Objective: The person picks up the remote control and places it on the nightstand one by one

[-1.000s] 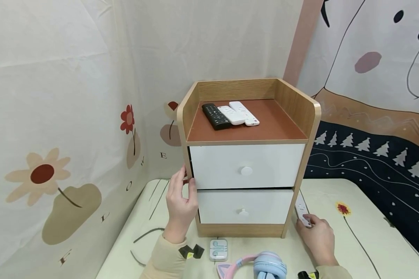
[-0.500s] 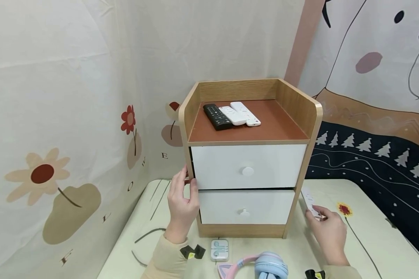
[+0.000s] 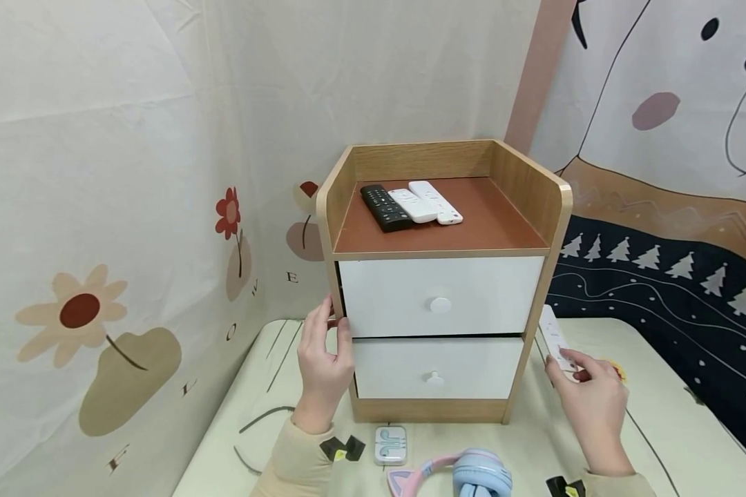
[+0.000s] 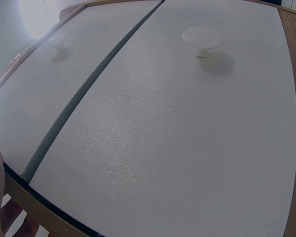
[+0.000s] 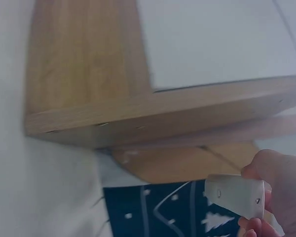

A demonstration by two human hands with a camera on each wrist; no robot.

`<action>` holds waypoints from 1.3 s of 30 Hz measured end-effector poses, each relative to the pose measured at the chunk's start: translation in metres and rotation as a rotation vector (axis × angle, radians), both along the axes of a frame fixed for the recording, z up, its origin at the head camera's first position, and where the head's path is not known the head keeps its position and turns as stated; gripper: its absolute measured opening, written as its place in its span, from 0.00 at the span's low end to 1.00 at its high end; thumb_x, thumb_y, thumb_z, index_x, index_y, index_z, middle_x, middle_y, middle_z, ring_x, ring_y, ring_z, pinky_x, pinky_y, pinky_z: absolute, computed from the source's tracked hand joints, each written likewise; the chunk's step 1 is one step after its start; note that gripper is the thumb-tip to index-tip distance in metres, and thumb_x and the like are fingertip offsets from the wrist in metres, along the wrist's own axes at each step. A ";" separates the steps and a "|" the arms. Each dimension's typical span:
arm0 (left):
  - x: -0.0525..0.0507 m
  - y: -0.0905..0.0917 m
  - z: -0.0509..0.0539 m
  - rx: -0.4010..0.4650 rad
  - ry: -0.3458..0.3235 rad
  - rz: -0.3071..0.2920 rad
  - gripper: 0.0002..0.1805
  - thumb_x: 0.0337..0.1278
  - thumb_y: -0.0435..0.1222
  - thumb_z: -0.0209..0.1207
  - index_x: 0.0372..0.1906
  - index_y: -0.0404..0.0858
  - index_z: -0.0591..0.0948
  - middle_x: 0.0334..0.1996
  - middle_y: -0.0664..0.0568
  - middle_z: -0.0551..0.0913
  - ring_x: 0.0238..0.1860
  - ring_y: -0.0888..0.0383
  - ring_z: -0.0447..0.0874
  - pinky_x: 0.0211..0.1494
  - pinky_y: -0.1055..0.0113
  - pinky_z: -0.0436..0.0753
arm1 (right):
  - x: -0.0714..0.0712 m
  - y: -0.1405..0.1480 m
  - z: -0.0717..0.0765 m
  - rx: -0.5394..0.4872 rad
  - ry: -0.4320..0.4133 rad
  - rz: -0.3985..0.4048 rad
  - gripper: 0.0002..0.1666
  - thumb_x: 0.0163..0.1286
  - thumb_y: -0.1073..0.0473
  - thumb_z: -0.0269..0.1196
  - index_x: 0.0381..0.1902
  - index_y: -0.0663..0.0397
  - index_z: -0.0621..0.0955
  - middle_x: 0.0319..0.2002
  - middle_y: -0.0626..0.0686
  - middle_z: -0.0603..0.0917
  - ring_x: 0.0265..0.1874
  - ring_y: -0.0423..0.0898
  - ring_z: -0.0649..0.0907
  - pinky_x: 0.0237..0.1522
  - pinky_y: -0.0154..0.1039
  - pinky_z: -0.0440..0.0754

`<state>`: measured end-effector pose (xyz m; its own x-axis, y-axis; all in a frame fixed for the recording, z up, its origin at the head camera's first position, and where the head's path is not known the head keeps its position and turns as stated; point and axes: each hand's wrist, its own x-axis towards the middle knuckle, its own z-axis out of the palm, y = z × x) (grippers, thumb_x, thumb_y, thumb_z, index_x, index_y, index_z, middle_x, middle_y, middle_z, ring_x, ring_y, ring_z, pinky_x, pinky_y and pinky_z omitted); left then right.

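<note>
My left hand [image 3: 325, 373] holds the left side edge of a small wooden drawer cabinet [image 3: 435, 411], thumb at the front and fingers along the outer side. In the left wrist view some fingers [image 4: 24, 224] show beyond the wooden edge, beside the white drawer fronts [image 4: 138, 138]. To the right of the cabinet, my right hand [image 3: 597, 411] pinches the near end of a white remote control [image 3: 553, 335], held tilted with its far end up. The right wrist view shows the end of this remote control [image 5: 234, 195] between thumb and fingers.
On the cabinet's brown top lie a black remote [image 3: 385, 208] and two white remotes [image 3: 413, 205]. In front stand an earphone case [image 3: 390, 445] and pink-and-blue headphones [image 3: 481, 473]. Both drawers [image 3: 441, 297] have round white knobs. Printed cloth walls close in behind and at the sides.
My right hand has moved right, away from the cabinet's side, and lifted the white remote control, whose far end now points higher. The left hand stays on the cabinet edge.
</note>
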<state>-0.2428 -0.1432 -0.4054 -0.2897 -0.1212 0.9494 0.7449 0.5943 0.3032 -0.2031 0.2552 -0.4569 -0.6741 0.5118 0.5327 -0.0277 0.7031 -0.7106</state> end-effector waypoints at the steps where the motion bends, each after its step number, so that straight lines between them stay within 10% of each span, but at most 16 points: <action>1: 0.000 0.000 0.000 0.003 -0.005 -0.002 0.29 0.66 0.19 0.62 0.72 0.23 0.78 0.58 0.32 0.87 0.56 0.40 0.87 0.62 0.80 0.84 | 0.001 -0.001 0.004 0.002 0.037 0.002 0.19 0.61 0.57 0.78 0.49 0.57 0.94 0.36 0.62 0.88 0.29 0.23 0.72 0.33 0.26 0.65; 21: 0.001 0.000 0.000 -0.002 0.012 -0.004 0.30 0.65 0.19 0.62 0.73 0.24 0.78 0.58 0.32 0.87 0.55 0.41 0.88 0.60 0.77 0.86 | 0.016 -0.017 0.097 0.056 0.398 0.080 0.18 0.60 0.65 0.79 0.50 0.63 0.93 0.34 0.53 0.80 0.32 0.18 0.69 0.38 0.17 0.64; 29: 0.002 0.000 0.000 -0.002 -0.002 0.000 0.29 0.66 0.19 0.62 0.72 0.23 0.78 0.57 0.32 0.87 0.56 0.41 0.88 0.60 0.77 0.86 | 0.017 -0.020 0.132 0.045 0.545 0.067 0.18 0.62 0.63 0.78 0.50 0.63 0.93 0.35 0.23 0.71 0.33 0.19 0.71 0.38 0.17 0.67; 39: 0.002 0.002 0.000 0.031 -0.031 -0.013 0.27 0.68 0.20 0.62 0.71 0.22 0.78 0.57 0.31 0.87 0.54 0.39 0.88 0.62 0.81 0.83 | 0.022 -0.037 0.162 -0.061 0.765 0.072 0.18 0.63 0.59 0.76 0.47 0.67 0.93 0.38 0.24 0.75 0.36 0.23 0.74 0.40 0.20 0.71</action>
